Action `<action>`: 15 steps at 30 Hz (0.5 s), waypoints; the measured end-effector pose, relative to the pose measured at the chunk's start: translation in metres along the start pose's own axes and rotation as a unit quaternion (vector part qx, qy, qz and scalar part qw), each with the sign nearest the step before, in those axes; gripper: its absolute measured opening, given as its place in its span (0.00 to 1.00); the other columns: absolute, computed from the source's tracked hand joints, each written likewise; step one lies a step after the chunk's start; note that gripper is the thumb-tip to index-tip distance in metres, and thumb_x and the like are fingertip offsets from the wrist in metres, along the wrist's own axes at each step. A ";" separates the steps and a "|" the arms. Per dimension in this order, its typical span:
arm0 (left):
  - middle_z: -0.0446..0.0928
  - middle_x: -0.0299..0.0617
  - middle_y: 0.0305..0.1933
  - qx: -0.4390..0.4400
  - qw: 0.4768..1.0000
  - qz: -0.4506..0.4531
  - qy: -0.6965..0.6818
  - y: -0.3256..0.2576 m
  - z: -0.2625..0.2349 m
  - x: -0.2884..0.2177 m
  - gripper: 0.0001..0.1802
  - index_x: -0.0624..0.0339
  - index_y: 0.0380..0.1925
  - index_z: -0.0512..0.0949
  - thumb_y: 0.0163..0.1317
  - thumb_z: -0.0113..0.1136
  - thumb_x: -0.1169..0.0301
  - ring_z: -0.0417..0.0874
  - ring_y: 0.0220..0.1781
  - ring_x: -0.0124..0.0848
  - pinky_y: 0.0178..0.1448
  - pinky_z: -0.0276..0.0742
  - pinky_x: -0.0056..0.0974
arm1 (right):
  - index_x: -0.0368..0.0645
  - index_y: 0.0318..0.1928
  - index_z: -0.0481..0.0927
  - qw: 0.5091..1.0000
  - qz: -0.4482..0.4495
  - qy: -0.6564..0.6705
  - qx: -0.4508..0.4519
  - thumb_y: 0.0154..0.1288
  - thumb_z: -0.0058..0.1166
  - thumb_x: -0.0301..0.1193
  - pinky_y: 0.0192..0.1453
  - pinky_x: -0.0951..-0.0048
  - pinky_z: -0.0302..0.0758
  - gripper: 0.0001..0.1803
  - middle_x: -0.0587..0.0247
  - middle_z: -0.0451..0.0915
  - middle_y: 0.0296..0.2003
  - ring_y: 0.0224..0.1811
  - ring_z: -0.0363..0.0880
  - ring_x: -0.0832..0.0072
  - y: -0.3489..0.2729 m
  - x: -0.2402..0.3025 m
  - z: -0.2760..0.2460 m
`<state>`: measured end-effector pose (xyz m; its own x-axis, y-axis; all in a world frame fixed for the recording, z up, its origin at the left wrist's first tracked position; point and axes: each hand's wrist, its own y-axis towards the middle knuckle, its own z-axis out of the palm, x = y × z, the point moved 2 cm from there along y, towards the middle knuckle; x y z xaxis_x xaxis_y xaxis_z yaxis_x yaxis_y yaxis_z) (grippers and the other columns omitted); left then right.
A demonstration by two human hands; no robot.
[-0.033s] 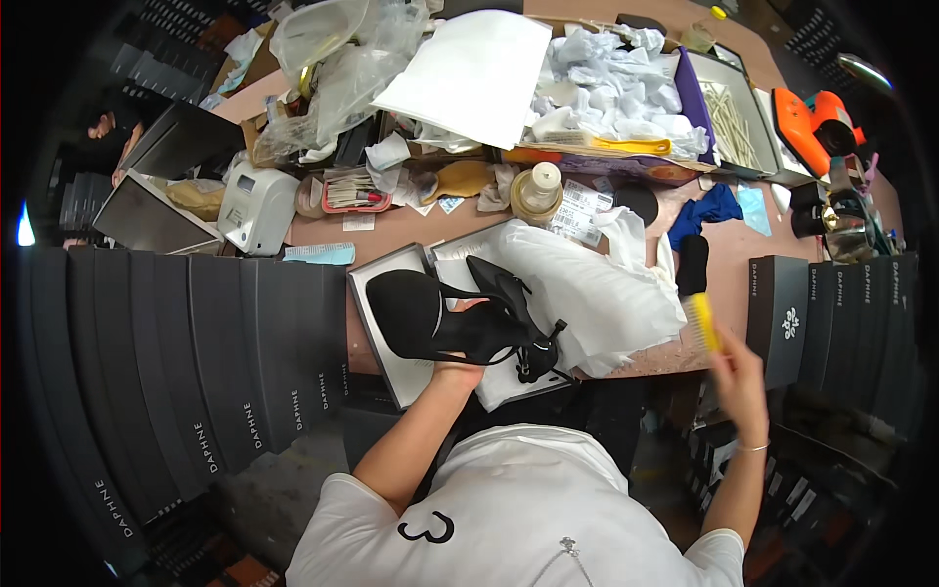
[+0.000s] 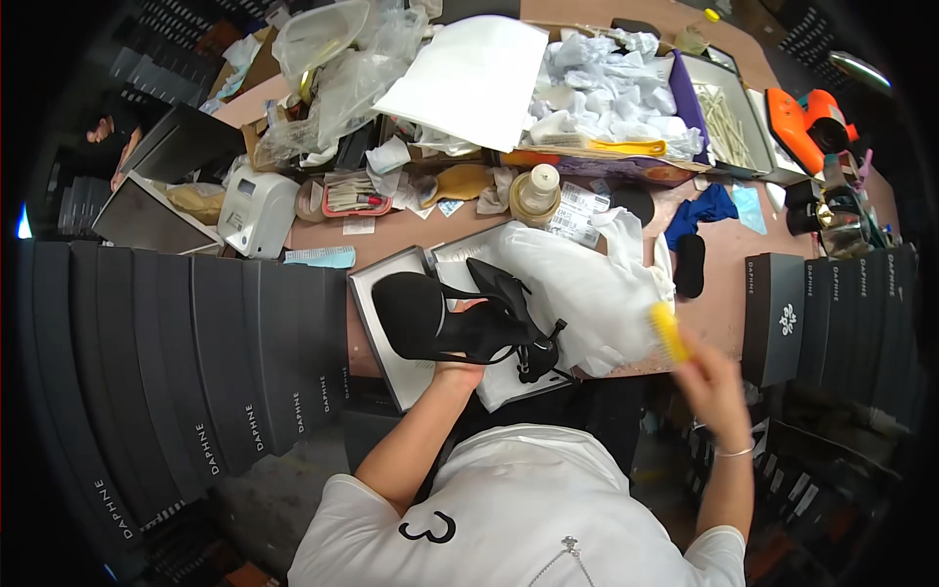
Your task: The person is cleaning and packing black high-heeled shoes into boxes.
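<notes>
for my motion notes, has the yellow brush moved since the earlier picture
Yes: the yellow brush has moved left, toward the black shoe, judged against the black oval item.

Lots of dk gray boxes [image 2: 225,342] on the L have pale cap ltrs on them, same word on each one I can read. On the R, the front box [image 2: 768,342] has sm. pale cap ltrs up top & a big white curly sign below. The other R boxes [image 2: 853,342] have pale cap ltrs too. White stickers [image 2: 579,213] on the table [image 2: 716,333] have blk bars & tiny print, too sm. to read. The white shirt [image 2: 509,489] has a curvy blk mark [image 2: 427,528]. Open box [image 2: 394,380] in the mid.: faint gray print, can't read it.
</notes>
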<state>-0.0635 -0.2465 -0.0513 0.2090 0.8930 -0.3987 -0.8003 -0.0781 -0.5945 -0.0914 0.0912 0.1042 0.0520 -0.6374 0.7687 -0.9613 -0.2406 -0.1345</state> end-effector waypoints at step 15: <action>0.78 0.41 0.39 0.037 0.974 0.209 0.076 -0.030 -0.065 -0.075 0.15 0.63 0.49 0.74 0.66 0.52 0.66 0.80 0.42 0.32 0.51 0.79 0.37 | 0.46 0.60 0.73 0.888 -0.297 -0.321 0.141 0.61 0.51 0.29 0.19 0.70 0.71 0.25 0.59 0.71 0.28 0.17 0.74 0.71 0.005 0.194 0.107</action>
<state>-0.0189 -0.3404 -0.0489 -0.0672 0.7139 -0.6970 -0.8703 -0.3835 -0.3089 -0.0570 -0.1122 0.1856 0.7581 -0.6007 0.2540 -0.6111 -0.7903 -0.0453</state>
